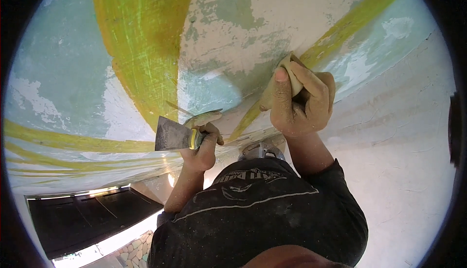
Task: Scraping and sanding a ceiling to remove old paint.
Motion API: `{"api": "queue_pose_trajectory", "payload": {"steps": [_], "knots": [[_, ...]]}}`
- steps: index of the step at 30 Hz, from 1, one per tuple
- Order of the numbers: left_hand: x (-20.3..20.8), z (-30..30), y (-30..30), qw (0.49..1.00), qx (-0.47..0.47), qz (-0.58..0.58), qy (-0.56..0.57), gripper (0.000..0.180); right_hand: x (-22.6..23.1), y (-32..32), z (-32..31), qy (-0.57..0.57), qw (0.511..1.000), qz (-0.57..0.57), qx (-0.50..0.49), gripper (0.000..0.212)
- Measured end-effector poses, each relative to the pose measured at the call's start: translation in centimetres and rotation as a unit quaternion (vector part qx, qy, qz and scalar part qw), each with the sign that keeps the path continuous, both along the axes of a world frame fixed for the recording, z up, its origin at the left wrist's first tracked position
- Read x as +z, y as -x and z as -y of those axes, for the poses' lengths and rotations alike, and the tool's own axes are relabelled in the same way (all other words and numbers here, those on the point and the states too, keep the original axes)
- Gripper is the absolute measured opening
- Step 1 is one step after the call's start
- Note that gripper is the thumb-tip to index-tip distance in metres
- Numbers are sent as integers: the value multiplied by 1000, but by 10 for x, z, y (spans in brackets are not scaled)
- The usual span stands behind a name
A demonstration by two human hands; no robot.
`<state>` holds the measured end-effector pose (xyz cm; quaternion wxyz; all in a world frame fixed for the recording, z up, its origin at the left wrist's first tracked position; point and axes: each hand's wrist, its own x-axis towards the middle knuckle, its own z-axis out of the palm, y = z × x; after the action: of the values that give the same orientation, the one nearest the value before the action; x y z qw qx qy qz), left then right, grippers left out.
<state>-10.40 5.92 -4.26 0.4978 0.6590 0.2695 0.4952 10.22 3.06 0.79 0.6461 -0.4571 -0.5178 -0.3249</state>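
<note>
My left hand (204, 154) is wrapped round a putty knife (174, 135) with a broad, grey, stained metal blade and a yellow part near the handle. A pale curved piece (203, 118) shows just beyond its fingers; I cannot tell whether they hold it. Farther to the right, my raised right hand (306, 103) pinches a folded pale sheet (269, 97) that looks like sandpaper. The sheet's folded edge is close to the painted wall (219, 81); whether it touches cannot be told. Dust coats the fingers of this hand.
Wide yellow-green bands (141, 39) cross the blue-green and whitish patchy paint. A rough pale surface (389, 156) extends on the right. At lower left is a dark panelled opening (92, 217) with irregular stone paving (136, 251) beside it. A grey object (261, 150) shows beyond my shirt.
</note>
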Motion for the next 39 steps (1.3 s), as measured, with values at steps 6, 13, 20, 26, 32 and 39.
{"api": "queue_pose_trajectory", "payload": {"steps": [6,13,20,26,32,39], "knots": [[-7,-1,-2,1000,14,14,5,40,-11,-3,-3,-9,1000,0,12,30],[-15,1,-4,997,57,59,8,29,-13,2,3,30,999,-20,22,28],[3,1,7,994,-97,41,9,35,-35,19,45,152,971,-96,155,31],[24,26,-14,993,-89,57,-53,40,-34,31,77,188,870,-94,446,53],[13,35,-35,997,-75,-9,-10,37,-46,41,72,116,890,-127,423,53],[-8,53,-42,912,-304,218,170,66,-52,41,71,149,961,-85,219,45]]}}
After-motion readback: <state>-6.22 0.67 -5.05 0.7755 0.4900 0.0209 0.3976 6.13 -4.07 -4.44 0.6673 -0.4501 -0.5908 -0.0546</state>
